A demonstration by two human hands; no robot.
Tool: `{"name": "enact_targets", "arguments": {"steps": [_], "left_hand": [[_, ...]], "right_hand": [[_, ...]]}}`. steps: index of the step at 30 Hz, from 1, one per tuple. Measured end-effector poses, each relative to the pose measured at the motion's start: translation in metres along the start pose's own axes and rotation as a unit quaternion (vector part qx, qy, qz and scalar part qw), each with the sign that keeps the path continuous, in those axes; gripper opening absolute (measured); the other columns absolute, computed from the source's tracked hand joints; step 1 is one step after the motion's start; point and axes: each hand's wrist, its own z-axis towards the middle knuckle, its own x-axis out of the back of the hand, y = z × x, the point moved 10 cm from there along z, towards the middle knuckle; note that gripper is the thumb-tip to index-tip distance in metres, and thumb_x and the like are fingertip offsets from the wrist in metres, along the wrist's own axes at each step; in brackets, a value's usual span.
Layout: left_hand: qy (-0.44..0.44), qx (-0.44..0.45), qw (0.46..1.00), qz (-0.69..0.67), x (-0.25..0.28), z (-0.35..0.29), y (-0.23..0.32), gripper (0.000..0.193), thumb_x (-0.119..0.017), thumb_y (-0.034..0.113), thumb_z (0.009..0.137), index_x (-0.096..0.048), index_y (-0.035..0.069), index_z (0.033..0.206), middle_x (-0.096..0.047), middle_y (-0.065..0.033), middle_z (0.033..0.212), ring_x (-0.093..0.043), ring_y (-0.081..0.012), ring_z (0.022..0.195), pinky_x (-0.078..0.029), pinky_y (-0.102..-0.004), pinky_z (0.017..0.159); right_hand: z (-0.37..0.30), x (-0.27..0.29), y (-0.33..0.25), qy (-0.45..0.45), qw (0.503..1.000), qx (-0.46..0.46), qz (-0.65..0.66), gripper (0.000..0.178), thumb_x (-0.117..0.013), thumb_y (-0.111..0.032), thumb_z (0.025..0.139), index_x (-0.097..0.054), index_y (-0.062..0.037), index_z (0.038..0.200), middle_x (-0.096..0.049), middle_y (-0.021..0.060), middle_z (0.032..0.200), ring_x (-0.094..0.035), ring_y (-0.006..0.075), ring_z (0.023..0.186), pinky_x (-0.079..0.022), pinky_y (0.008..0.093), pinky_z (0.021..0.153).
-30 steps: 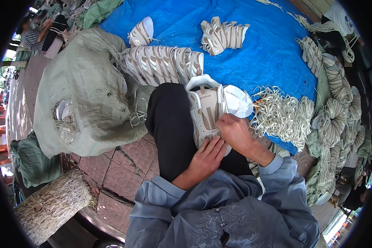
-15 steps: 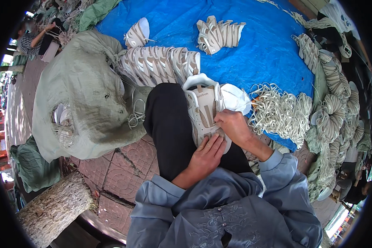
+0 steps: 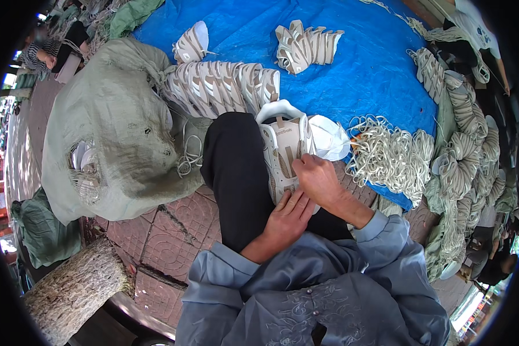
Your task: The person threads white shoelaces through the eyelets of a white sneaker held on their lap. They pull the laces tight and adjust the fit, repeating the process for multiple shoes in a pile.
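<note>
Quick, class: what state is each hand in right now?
Left hand: extended over the beige shoe upper; thumb hidden, grip unclear.
Right hand: closed over the upper's right side; anything pinched is hidden.

Red outdoor paving (image 3: pixel 179 230) is basically being used as a shoe workshop: rows of shoe uppers (image 3: pixel 225 87) and, over right, tangled cords (image 3: pixel 391 154) are being kept on a blue tarp (image 3: pixel 360 78).

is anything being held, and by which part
A beige-and-white shoe upper: the left hand lays fingers over its toe end; the right hand is closed over its lacing area, exact pinch hidden.
</note>
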Motion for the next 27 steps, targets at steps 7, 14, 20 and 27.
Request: {"name": "enact_targets", "arguments": {"steps": [7, 14, 20, 27], "left_hand": [[-0.002, -0.001, 1.000, 0.010, 0.003, 0.002, 0.001, 0.041, -0.053, 0.010, 0.070, -0.053, 0.000, 0.109, -0.049, -0.0153, 0.117, -0.043, -0.0279, 0.116, -0.040, -0.0427, 0.090], [-0.006, 0.001, 1.000, -0.005, 0.002, 0.005, 0.002, 0.039, -0.054, 0.010, 0.069, -0.054, 0.000, 0.107, -0.050, -0.0149, 0.115, -0.044, -0.0273, 0.114, -0.039, -0.0420, 0.091], [0.003, 0.004, 1.000, 0.018, 0.003, 0.001, 0.000, 0.040, -0.058, 0.008, 0.064, -0.055, 0.001, 0.104, -0.054, -0.0128, 0.106, -0.050, -0.0256, 0.105, -0.041, -0.0404, 0.090], [-0.030, -0.014, 0.999, 0.001, -0.003, 0.001, 0.005, 0.040, -0.054, 0.009, 0.069, -0.054, 0.002, 0.108, -0.049, -0.0136, 0.116, -0.043, -0.0261, 0.116, -0.039, -0.0449, 0.090]], "right_hand": [[-0.001, -0.002, 0.006, -0.029, 0.996, -0.013, 0.089, 0.006, -0.056, -0.005, 0.063, -0.051, -0.0025, 0.066, -0.054, 0.0126, 0.066, -0.060, 0.0264, 0.061, -0.050, 0.0349, 0.051], [0.000, 0.006, 0.000, -0.012, 1.000, 0.009, 0.001, 0.007, -0.056, -0.006, 0.063, -0.052, -0.0026, 0.068, -0.054, 0.0122, 0.065, -0.060, 0.0266, 0.060, -0.050, 0.0346, 0.050], [0.003, -0.009, 0.015, -0.006, 0.988, -0.093, 0.124, 0.003, -0.054, -0.004, 0.063, -0.052, -0.0020, 0.065, -0.055, 0.0144, 0.065, -0.059, 0.0306, 0.056, -0.049, 0.0374, 0.049], [0.001, -0.001, 0.011, -0.018, 0.994, -0.027, 0.108, 0.004, -0.053, -0.002, 0.063, -0.052, -0.0015, 0.067, -0.055, 0.0140, 0.065, -0.059, 0.0302, 0.056, -0.049, 0.0375, 0.050]]}}
